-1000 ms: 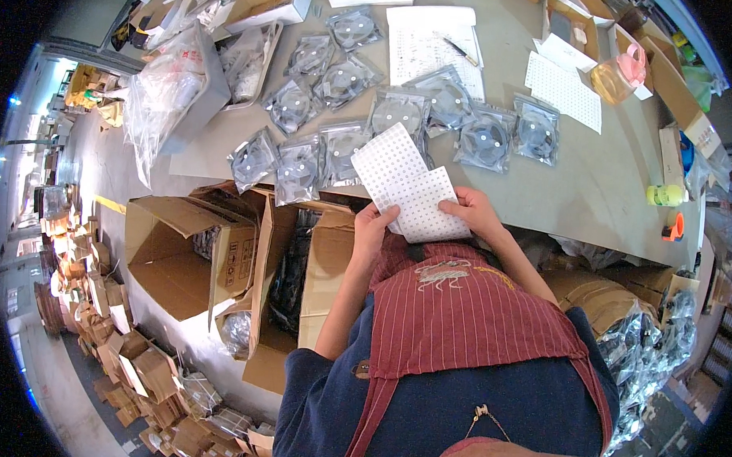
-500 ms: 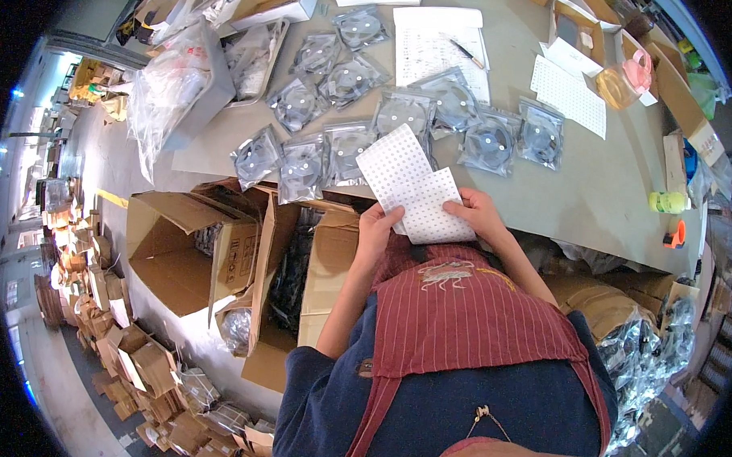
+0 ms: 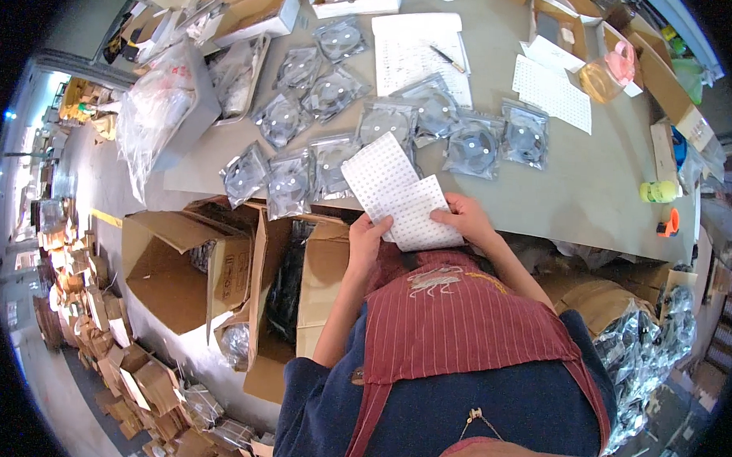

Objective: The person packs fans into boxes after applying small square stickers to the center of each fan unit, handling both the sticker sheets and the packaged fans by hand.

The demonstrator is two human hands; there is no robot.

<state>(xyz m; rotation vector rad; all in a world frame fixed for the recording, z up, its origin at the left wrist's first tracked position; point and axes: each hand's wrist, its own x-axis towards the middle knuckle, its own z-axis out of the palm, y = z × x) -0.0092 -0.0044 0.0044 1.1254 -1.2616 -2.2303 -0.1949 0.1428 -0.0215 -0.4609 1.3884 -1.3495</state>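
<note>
1. Evidently both hands are working on the same thing: the left hand point(image 3: 368, 238) and the right hand point(image 3: 463, 220) are holding two white sticker sheets point(image 3: 399, 199) up in front of the chest, just over the near edge of the bench point(image 3: 593, 196).
2. The left hand's fingers are clamped on the lower left corner of the sheets, thumb on top, which is keeping the paper flat and facing the eyes.
3. The right hand's fingers are closed over the right edge of the lower sheet, so the two sheets are fanning apart, likely so that each can be reached on its own.
4. Clear bagged reels point(image 3: 474, 148) are lying spread out in a loose row across the bench just beyond the sheets, flat and face up, seemingly so that each bag is within easy reach.
5. A paper list with a pen point(image 3: 424, 57) is sitting further back, and a spare sticker sheet point(image 3: 552, 91) is resting to the right of it, well apart from the hands.
6. Open cardboard boxes point(image 3: 219, 272) are standing on the floor at the person's left, close below the bench edge, holding more dark bagged items.
</note>
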